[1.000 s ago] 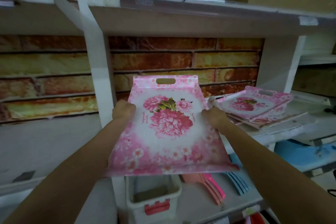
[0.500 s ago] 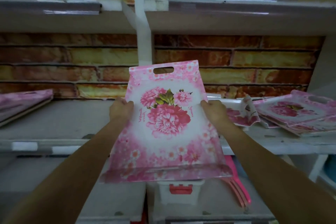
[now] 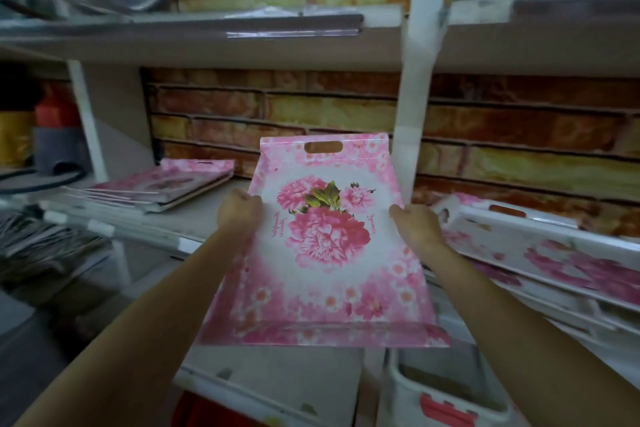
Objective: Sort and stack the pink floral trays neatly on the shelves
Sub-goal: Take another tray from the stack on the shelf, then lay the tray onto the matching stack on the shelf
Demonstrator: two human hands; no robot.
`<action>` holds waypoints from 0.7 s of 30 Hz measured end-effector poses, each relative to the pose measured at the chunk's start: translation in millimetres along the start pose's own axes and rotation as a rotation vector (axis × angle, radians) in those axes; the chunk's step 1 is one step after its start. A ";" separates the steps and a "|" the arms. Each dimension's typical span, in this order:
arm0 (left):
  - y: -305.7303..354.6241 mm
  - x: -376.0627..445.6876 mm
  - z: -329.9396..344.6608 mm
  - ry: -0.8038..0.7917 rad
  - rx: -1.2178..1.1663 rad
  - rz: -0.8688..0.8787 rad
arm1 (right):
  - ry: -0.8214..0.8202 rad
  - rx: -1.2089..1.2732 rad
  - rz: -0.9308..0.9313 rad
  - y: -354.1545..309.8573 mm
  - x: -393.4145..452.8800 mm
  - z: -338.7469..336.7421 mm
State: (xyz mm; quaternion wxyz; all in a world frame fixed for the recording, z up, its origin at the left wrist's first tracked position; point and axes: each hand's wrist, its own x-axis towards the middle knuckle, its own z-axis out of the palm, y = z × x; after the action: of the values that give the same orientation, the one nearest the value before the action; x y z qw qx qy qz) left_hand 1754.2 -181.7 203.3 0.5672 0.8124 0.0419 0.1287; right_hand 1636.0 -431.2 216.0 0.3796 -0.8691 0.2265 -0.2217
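Facing brick-backed white shelves, fingers of both hands curled round a pink floral tray.

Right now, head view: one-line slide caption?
Both hands, left and right, hold a pink floral tray before shelved stacks.

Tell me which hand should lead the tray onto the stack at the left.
Left, probably. The left hand grips the tray on the edge nearer the left stack; the right hand grips the far edge.
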 end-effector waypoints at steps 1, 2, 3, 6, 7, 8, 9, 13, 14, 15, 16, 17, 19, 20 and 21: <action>-5.6 10.9 -4.4 0.005 0.000 -0.007 | -0.025 -0.027 -0.001 -5.2 4.8 12.7; -11.3 22.5 -7.2 0.008 -0.001 -0.012 | -0.054 -0.053 0.002 -9.5 10.3 25.1; -17.5 35.6 -8.5 0.008 0.005 -0.016 | -0.083 -0.081 0.004 -13.7 16.1 36.7; -34.7 78.2 -7.1 -0.040 0.035 -0.025 | -0.207 -0.130 0.042 -23.4 36.8 69.1; -39.4 94.0 -5.3 -0.080 0.032 -0.038 | -0.255 -0.133 0.062 -26.8 43.8 78.7; -42.6 110.4 -2.1 -0.121 0.014 -0.049 | -0.299 -0.131 0.096 -29.4 53.0 89.4; -45.3 126.8 1.7 -0.163 -0.006 -0.061 | -0.333 -0.135 0.126 -31.6 62.3 99.3; -56.3 186.5 26.4 -0.285 0.007 -0.096 | -0.362 -0.170 0.215 -34.5 99.1 133.6; -57.8 197.6 32.6 -0.306 0.028 -0.088 | -0.357 -0.167 0.237 -33.9 106.9 140.6; -58.8 206.8 38.5 -0.332 0.047 -0.079 | -0.353 -0.162 0.253 -33.0 113.1 146.6; -60.1 214.9 44.7 -0.356 0.062 -0.078 | -0.347 -0.157 0.272 -31.9 119.0 151.8; -61.0 222.4 50.3 -0.374 0.079 -0.078 | -0.334 -0.156 0.287 -30.7 124.7 156.4; -61.7 234.8 62.2 -0.402 0.104 -0.068 | -0.303 -0.182 0.306 -28.7 135.1 164.2; -63.0 241.0 68.4 -0.413 0.104 -0.064 | -0.294 -0.199 0.313 -27.7 139.9 167.6; -63.5 246.5 74.3 -0.426 0.105 -0.060 | -0.288 -0.218 0.316 -27.1 144.2 170.5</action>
State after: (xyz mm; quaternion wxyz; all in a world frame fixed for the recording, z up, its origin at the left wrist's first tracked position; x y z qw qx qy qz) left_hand 2015.7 -174.2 159.9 0.5237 0.8480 -0.0479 -0.0651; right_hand 1852.4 -400.4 162.7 0.3422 -0.8813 0.3259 -0.0073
